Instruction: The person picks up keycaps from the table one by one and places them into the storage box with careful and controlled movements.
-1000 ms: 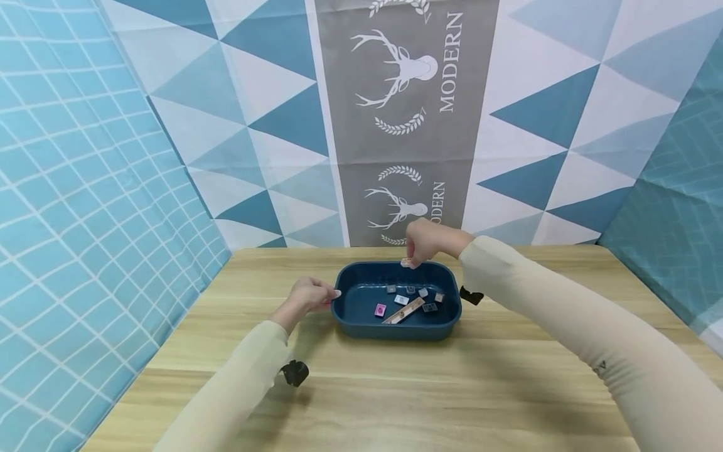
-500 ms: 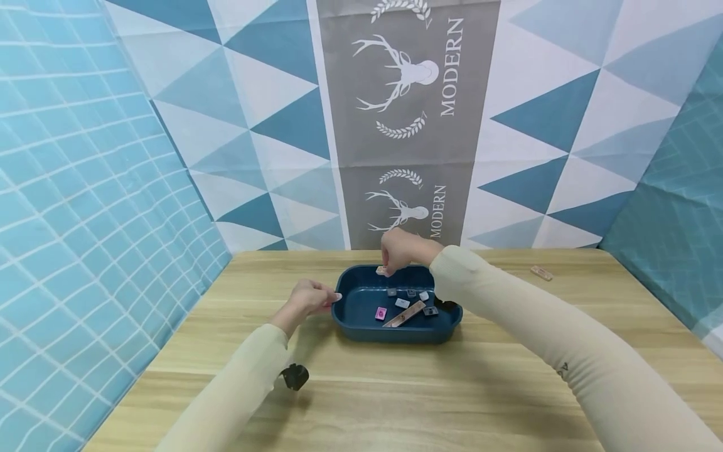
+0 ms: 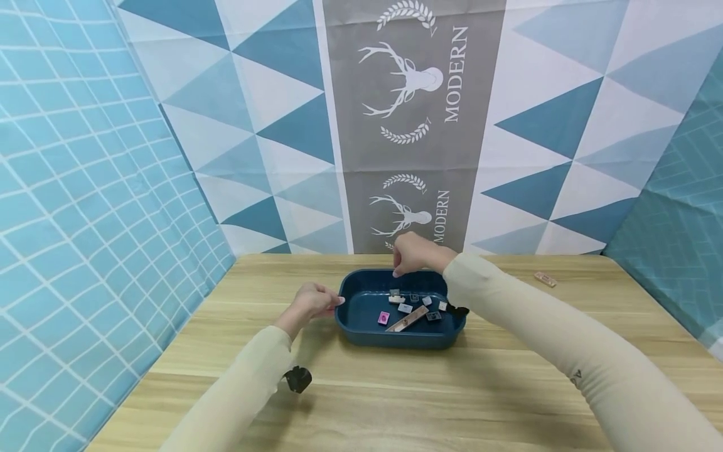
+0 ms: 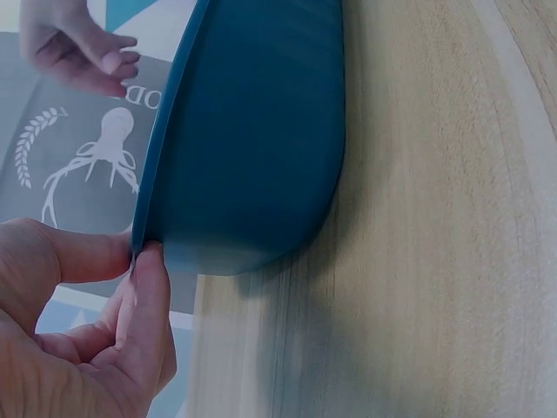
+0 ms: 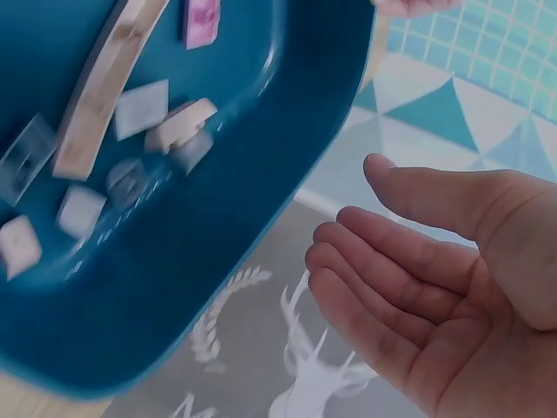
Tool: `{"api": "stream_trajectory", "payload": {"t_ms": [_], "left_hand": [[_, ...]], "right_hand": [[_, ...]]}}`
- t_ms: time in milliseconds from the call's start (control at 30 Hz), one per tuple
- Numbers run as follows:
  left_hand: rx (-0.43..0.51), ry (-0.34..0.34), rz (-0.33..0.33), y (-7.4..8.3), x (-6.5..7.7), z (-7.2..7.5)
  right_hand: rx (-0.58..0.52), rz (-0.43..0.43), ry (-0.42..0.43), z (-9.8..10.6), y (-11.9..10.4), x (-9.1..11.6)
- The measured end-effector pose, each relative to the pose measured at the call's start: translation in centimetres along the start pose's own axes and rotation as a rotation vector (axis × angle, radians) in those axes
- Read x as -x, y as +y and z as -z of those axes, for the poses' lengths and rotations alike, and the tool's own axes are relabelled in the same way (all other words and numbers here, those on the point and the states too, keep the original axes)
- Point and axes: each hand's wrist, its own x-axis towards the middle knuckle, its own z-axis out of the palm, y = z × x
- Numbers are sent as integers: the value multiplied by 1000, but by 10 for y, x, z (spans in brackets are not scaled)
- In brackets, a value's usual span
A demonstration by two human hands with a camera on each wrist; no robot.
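Note:
A dark blue plastic basin (image 3: 395, 339) stands on the table. My left hand (image 3: 310, 301) pinches its left rim; in the left wrist view the thumb and a finger (image 4: 153, 283) grip the edge. My right hand (image 3: 415, 252) hovers over the basin's back side, thumb and fingers apart, holding nothing (image 5: 435, 279). Inside the basin lie several small blocks: a pink block (image 3: 383, 318), a long wooden-looking strip (image 3: 408, 319), a small pale block (image 3: 397, 300), a white block (image 3: 405, 308) and a dark see-through block (image 3: 433, 316).
Another small tan block (image 3: 545, 279) lies on the wooden table (image 3: 407, 402) at the back right. Behind the table hangs a patterned cloth (image 3: 407, 150); a blue checked cloth (image 3: 85, 188) is at the left. Black wrist mounts (image 3: 298, 379) hang from both sleeves.
My right hand carried a small pale block leftward over the basin and let it go; the block now lies inside. The hand has drawn back slightly right. My left hand keeps its grip on the rim.

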Motion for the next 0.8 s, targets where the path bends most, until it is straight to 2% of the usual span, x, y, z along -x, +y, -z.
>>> {"api": "stream_trajectory", "payload": {"t_ms": [300, 467, 600, 800], "left_hand": [[7, -9, -3, -2, -1, 0], [10, -8, -12, -2, -2, 1], [13, -10, -11, 0, -4, 2], [-1, -8, 2, 0, -3, 3]], "right_hand": [[-28, -23, 42, 9, 57, 22], [-47, -68, 71, 13, 89, 35], [-53, -113, 75, 14, 111, 47], [-46, -124, 72, 12, 139, 60]]}}
